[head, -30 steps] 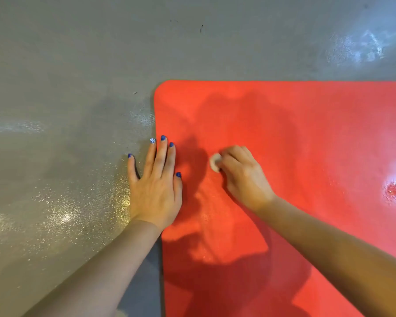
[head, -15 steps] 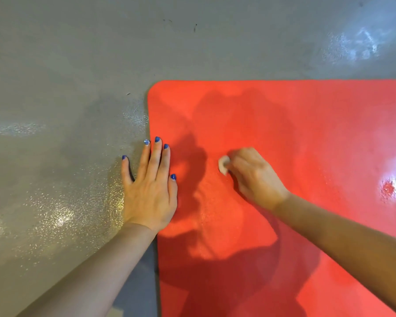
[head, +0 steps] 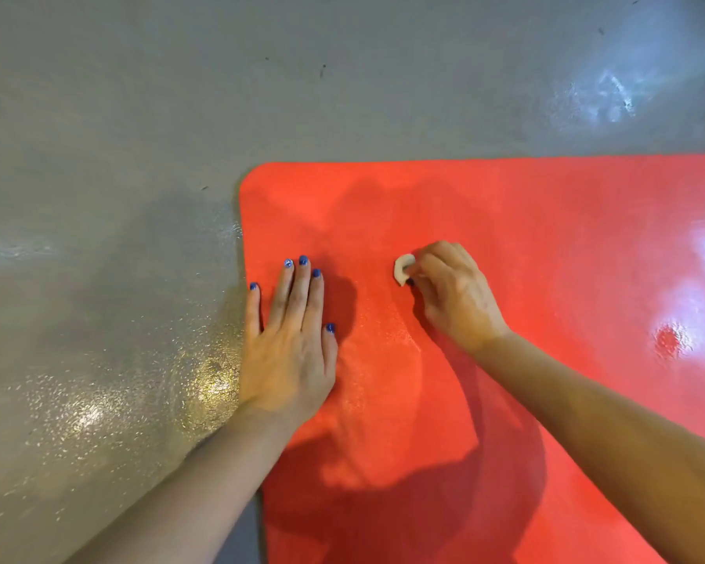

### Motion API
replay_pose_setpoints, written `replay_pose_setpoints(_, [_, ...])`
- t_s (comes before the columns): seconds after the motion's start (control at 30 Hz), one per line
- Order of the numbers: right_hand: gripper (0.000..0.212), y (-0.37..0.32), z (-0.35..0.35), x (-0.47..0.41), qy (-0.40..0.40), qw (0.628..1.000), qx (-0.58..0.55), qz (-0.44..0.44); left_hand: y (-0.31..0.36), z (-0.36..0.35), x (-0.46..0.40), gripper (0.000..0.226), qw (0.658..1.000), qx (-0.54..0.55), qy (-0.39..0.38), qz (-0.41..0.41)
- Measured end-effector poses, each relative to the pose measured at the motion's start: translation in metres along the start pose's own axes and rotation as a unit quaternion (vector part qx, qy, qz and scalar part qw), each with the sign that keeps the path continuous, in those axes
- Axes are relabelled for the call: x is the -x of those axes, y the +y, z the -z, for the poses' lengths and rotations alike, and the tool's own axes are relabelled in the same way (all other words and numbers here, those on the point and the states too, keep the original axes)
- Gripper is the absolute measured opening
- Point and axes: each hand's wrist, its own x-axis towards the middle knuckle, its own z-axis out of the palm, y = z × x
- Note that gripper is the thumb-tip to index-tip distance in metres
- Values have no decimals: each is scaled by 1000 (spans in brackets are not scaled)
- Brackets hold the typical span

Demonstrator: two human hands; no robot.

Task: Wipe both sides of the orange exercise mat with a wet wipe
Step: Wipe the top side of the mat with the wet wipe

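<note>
Orange textured exercise mat (head: pixel 546 278) lies flat on the glossy grey floor (head: pixel 98 156). Your left hand (head: pixel 290 343) presses it near its left edge, fingers straight; your right hand (head: pixel 452 295) pinches a small wadded white wet wipe (head: pixel 403 269) against it.

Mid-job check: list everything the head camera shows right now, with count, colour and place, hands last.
exercise mat: one, orange, flat on the floor, filling the right and lower part of the view, rounded corner at upper left.
wet wipe: one, whitish, bunched small, on the mat near its middle left.
floor: one, grey, glossy with light glare, left of and beyond the mat.
left hand: one, blue nails, pressed flat on the mat's left edge.
right hand: one, fingers curled, pinches the wipe against the mat.
</note>
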Motion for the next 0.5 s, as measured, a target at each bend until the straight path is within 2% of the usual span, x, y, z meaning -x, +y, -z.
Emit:
replay_pose_setpoints(0.07, [25, 1, -13, -31, 57, 993, -13, -103, -2, 0, 2, 67, 1000, -3, -2, 1])
replay_pose_setpoints(0.13, [26, -8, -31, -60, 111, 969, -45, -215, -2, 1, 2, 66, 1000, 4, 5, 3])
replay_pose_setpoints(0.17, [25, -17, -39, -71, 113, 968, -54, -220, -2, 1, 1, 66, 1000, 9, 7, 3])
replay_pose_setpoints(0.2, [23, -28, -45, -81, 90, 978, -60, -176, -2, 1, 0, 65, 1000, 10, 8, 3])
replay_pose_setpoints(0.23, [21, -37, -49, -87, 49, 992, -66, -97, -3, 1, 0, 64, 1000, 10, 11, 3])
replay_pose_setpoints(0.3, [20, -33, -44, -94, -38, 996, -63, 55, -4, 0, 0, 64, 1000, 7, 15, 2])
replay_pose_setpoints(0.33, [21, -19, -37, -99, -60, 993, -53, 87, -4, 0, 0, 64, 1000, 6, 15, 1])
replay_pose_setpoints(0.37, [24, 1, -29, -104, -59, 994, -36, 80, -4, 0, 0, 63, 1000, 4, 15, 0])
replay_pose_setpoints(0.4, [24, 23, -21, -109, -36, 999, -8, 35, -4, 0, 1, 64, 1000, 2, 15, 1])
replay_pose_setpoints(0.43, [24, 45, -12, -113, 5, 999, 24, -49, -5, -1, 1, 64, 1000, 0, 16, 1])
replay_pose_setpoints(0.5, [27, 83, 7, -114, 69, 962, 76, -255, -5, -1, 1, 63, 1000, -4, 19, 0])
